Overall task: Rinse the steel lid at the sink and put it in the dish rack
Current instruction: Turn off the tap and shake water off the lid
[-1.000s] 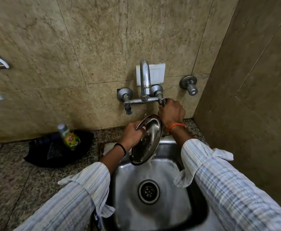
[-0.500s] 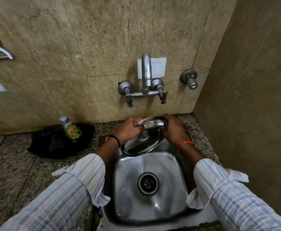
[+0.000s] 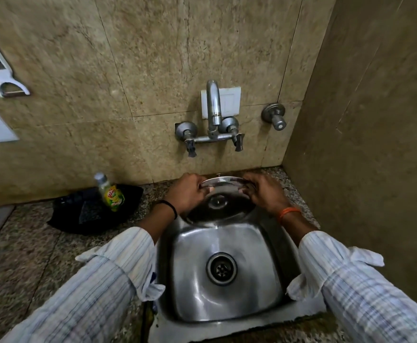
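Observation:
The round steel lid point(image 3: 221, 206) with a small centre knob hangs tilted over the back of the steel sink point(image 3: 227, 305), below the wall tap point(image 3: 213, 112). My left hand point(image 3: 187, 193) grips its rim on the left. My right hand point(image 3: 264, 193) grips the rim on the right. The lid's inner face looks toward me. I cannot see a water stream clearly. No dish rack is in view.
A dish soap bottle point(image 3: 109, 193) stands in a black tray point(image 3: 91, 209) on the granite counter left of the sink. A second valve point(image 3: 275, 117) sticks out of the wall at right. A side wall closes the right. A peeler point(image 3: 2, 70) hangs at upper left.
My right hand left the tap's right handle and took the lid's right rim. The lid dropped lower over the sink and tipped flatter, now held by both hands.

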